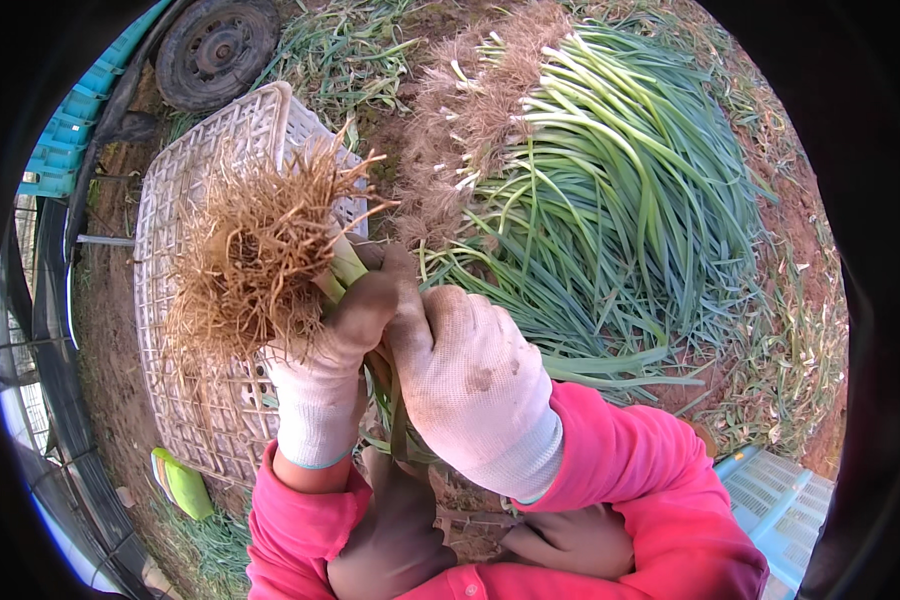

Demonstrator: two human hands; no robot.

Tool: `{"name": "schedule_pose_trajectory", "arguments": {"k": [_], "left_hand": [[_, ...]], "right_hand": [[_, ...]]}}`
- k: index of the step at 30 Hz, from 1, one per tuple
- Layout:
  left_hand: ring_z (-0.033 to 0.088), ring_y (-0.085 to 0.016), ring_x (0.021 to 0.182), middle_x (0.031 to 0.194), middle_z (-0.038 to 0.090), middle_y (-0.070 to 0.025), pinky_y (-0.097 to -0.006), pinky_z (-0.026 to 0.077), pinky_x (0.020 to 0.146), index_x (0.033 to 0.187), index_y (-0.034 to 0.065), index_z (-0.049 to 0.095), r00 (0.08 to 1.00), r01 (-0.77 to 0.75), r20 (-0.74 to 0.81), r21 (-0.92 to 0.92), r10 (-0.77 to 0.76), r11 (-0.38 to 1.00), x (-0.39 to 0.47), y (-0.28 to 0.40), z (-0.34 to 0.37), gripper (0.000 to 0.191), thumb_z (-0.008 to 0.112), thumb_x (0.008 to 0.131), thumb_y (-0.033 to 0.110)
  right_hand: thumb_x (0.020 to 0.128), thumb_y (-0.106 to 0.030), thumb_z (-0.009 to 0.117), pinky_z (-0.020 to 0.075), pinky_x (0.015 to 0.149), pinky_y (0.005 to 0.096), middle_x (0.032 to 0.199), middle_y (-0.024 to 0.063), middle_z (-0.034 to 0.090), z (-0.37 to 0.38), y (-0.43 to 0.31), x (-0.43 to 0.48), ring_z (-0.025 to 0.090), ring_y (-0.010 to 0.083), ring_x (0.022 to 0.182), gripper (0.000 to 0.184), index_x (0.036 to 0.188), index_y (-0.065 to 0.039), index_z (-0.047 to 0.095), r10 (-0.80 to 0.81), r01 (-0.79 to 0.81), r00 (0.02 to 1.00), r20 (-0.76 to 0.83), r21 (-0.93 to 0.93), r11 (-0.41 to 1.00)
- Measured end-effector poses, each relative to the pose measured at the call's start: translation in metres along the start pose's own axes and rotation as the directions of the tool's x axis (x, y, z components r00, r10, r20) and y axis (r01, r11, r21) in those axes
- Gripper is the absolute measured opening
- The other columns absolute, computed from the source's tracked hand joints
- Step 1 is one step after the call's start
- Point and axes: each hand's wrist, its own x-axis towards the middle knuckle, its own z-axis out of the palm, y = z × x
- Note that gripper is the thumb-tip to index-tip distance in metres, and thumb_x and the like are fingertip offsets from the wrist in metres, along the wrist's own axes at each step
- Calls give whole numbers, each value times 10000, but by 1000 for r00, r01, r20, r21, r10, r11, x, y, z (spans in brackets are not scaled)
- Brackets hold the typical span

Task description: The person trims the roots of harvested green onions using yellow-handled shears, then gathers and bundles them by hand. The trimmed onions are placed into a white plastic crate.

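Note:
A bunch of long green allium plants with dense brown roots (259, 255) is held over an upturned white plastic crate (161, 300). My left hand (330, 345), in a soiled white knit glove, grips its pale stalks just below the roots. Close against it, my right hand (472, 375), gloved alike, has its fingers closed on the leafy part of the same bunch. The leaves hang down between my wrists, partly hidden by the hands. On the ground at the upper right lies a large pile of similar plants (645, 180), roots toward the left.
A wheel (217, 52) stands behind the crate, near stacked turquoise crates (67, 131) at the left. A light blue crate (780, 502) is at the lower right. A green-yellow object (180, 484) lies beside the white crate. Loose leaves (780, 360) litter the soil.

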Motion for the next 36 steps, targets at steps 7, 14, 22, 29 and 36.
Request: {"name": "schedule_pose_trajectory", "arguments": {"k": [7,14,22,29,36], "left_hand": [[560,-108,942,1015,592,-14,-278,460,867,1108,72,554,982,112,-170,208,-77,972,-8,6,4,165,588,952,110],[535,-126,994,1075,573,-19,-301,417,932,1070,60,589,976,-118,-142,289,164,950,-8,1,13,124,574,948,75],[573,-129,981,1071,595,-29,-285,458,891,1138,43,572,993,-14,-110,147,31,989,-19,4,26,192,566,965,125],[577,-172,1053,1092,605,-45,-357,421,986,1186,37,561,1000,-16,15,320,12,947,-26,1,8,265,583,940,133],[581,-220,1071,1050,611,-66,-436,381,1054,1182,27,553,998,-25,66,341,2,940,-15,-1,-2,309,610,904,149]], "right_hand": [[783,-192,681,538,769,419,1083,197,580,-15,21,10,585,372,994,541,1254,3,499,-97,13,978,186,407,913],[785,-197,633,405,1023,428,1212,190,544,9,6,9,516,330,1163,556,1251,48,456,53,-85,982,179,178,980],[805,-58,554,523,819,397,1045,167,604,63,7,3,617,344,966,339,1136,2,515,159,-52,963,-217,429,902],[718,-108,678,504,736,425,929,133,623,42,27,9,619,349,857,406,1093,-39,538,82,-26,994,-75,561,828],[725,-243,726,463,875,415,1081,156,595,38,21,2,564,339,1027,537,1168,-11,528,-54,-91,976,213,616,782]]}}
